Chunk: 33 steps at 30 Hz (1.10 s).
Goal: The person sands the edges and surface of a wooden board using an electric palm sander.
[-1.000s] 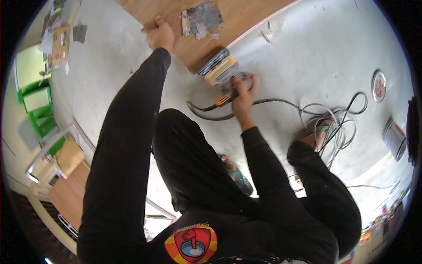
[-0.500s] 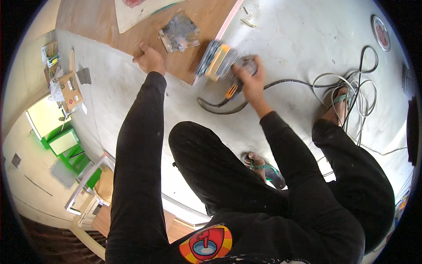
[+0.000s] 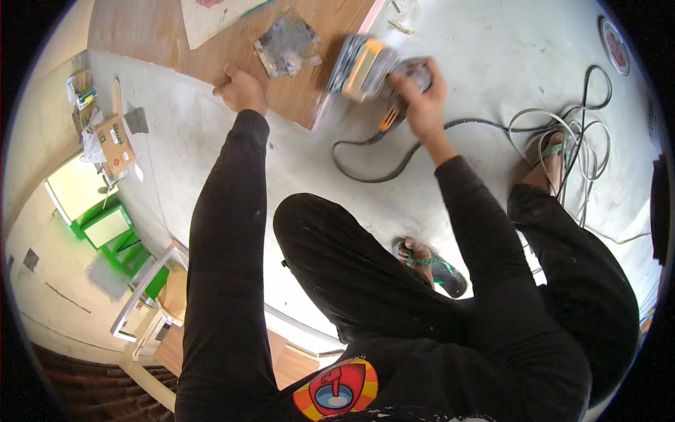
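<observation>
Yellow and grey, a boxy power sander [image 3: 365, 67] is showing blurry over the right edge of a flat brown wooden board [image 3: 294, 100]; I cannot tell if it is touching. The right hand [image 3: 425, 100] is holding tight to the tool's round grey knob [image 3: 413, 71], and the left hand [image 3: 245, 93] is gripping the board's near edge. A bendy black cord [image 3: 373, 181] is looping by the foot in a green-strapped sandal [image 3: 555, 158], so a step could be yanking the sander. It could be tipping, too, if pushed too far out.
</observation>
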{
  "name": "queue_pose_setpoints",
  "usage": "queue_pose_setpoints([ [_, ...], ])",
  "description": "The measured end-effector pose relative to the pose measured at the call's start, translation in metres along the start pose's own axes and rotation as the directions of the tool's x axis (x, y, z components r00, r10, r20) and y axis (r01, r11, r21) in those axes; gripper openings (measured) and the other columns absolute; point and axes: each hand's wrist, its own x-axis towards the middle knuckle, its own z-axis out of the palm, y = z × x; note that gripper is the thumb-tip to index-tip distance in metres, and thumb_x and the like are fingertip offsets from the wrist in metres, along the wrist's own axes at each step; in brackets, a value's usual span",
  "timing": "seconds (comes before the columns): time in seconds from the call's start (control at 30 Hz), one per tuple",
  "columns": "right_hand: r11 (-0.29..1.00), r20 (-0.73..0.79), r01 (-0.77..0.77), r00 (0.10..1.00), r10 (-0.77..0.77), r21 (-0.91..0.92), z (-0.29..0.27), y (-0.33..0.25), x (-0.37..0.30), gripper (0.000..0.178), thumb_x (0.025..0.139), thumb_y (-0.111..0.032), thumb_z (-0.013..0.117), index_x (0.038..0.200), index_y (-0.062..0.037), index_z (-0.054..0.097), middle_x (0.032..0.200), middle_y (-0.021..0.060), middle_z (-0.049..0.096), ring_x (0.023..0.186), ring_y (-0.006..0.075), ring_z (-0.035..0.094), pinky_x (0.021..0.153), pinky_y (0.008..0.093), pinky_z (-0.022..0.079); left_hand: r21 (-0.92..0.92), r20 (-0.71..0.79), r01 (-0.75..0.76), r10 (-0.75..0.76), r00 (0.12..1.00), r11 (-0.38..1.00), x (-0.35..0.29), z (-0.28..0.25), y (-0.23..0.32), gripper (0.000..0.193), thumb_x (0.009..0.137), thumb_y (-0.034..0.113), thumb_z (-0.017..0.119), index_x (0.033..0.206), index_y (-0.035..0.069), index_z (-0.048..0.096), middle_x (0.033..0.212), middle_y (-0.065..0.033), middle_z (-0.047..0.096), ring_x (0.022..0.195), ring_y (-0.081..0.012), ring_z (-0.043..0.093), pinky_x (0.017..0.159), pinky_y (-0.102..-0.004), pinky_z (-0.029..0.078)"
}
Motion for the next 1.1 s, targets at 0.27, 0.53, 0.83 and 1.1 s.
queue_pose_setpoints([
  [0.27,0.986,-0.015,-0.112,0.993,0.114,0.124,-0.002,-0.001,0.007,0.026,0.082,-0.011,0.076,0.097,0.0015,0.059,0.084,0.0048,0.063,0.073,0.0112,0.059,0.068,0.0259,0.050,-0.065,0.020,0.004,-0.002,1.000,0.998,-0.002,-0.001,0.001,0.072,0.098,0.047,0.047,0.133,-0.013,0.028,0.126,-0.0369,0.054,0.113,-0.0468,0.060,0.096,-0.0500,0.051],
  [0.53,0.985,0.065,-0.170,0.983,0.171,-0.010,0.030,0.046,-0.102,0.038,0.081,-0.014,0.081,0.106,-0.0022,0.054,0.090,0.0047,0.063,0.079,0.0097,0.060,0.069,0.0270,0.052,-0.067,0.022,0.024,-0.022,1.000,0.997,-0.006,-0.002,0.004,0.074,0.098,0.047,0.048,0.134,-0.014,0.027,0.126,-0.0363,0.054,0.114,-0.0454,0.060,0.096,-0.0492,0.051],
  [0.83,0.987,0.082,-0.155,0.985,0.152,0.036,0.023,0.023,-0.067,0.041,0.084,-0.011,0.081,0.110,-0.0021,0.050,0.093,0.0066,0.065,0.080,0.0102,0.062,0.068,0.0262,0.054,-0.047,0.007,0.003,-0.003,1.000,0.999,-0.006,-0.001,0.005,0.073,0.098,0.046,0.049,0.134,-0.013,0.028,0.127,-0.0363,0.055,0.114,-0.0458,0.061,0.096,-0.0490,0.051],
  [1.1,0.943,0.134,-0.317,0.943,0.304,0.096,0.033,0.031,-0.100,0.034,0.084,-0.007,0.079,0.108,-0.0043,0.054,0.094,0.0040,0.063,0.083,0.0099,0.060,0.074,0.0250,0.052,-0.031,0.004,0.012,-0.012,1.000,0.999,0.002,0.000,0.001,0.072,0.098,0.047,0.049,0.133,-0.013,0.030,0.126,-0.0363,0.055,0.113,-0.0459,0.061,0.096,-0.0492,0.051],
])
